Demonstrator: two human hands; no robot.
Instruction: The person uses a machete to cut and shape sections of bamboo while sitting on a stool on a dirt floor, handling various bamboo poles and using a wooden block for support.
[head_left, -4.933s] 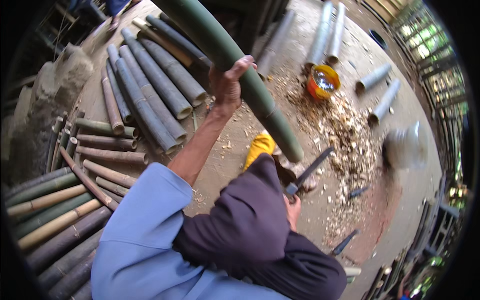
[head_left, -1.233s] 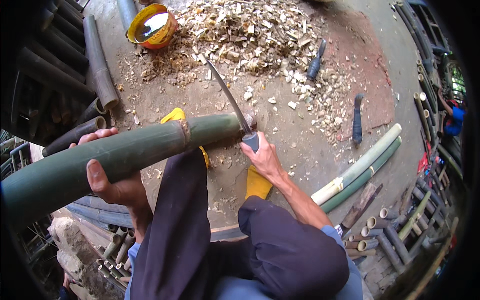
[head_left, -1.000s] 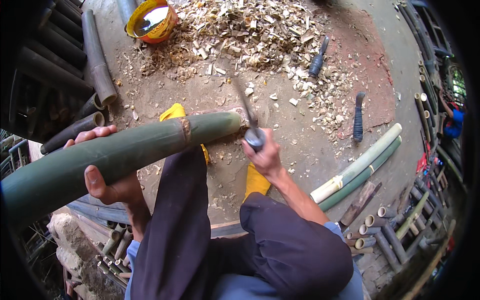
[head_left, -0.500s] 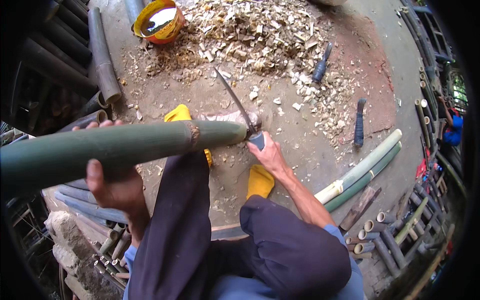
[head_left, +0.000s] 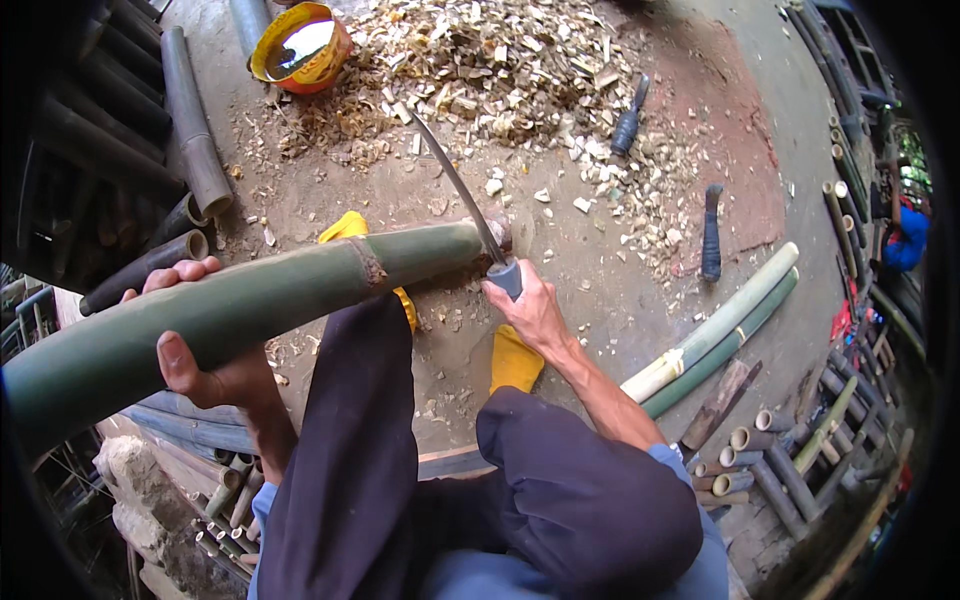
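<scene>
A thick green bamboo pole (head_left: pixel 270 295) slants across the left half, its right end higher in the picture than its left. My left hand (head_left: pixel 228 378) grips it from below, the thumb on the near side and fingertips showing over the far side. In my right hand (head_left: pixel 532 310) is the grey handle of a long curved knife (head_left: pixel 450 172), its blade pointing away from me. The blade's lower part is by the pole's right end; whether it touches, I cannot tell. A stump-like block (head_left: pixel 497 234) shows partly behind that end.
Wood chips (head_left: pixel 470 60) are heaped ahead, beside a yellow-orange bowl of dark liquid (head_left: pixel 300 50). Two dark-handled tools (head_left: pixel 626 130) lie to the right. Split bamboo lengths (head_left: pixel 715 330) rest nearer, and cut bamboo (head_left: pixel 195 120) lines the left. Another person in blue (head_left: pixel 908 240) is far right.
The bamboo pole has tilted: its left end is lower and its right end slightly higher. My left hand has shifted a little left and down. The knife stays beside the pole's end.
</scene>
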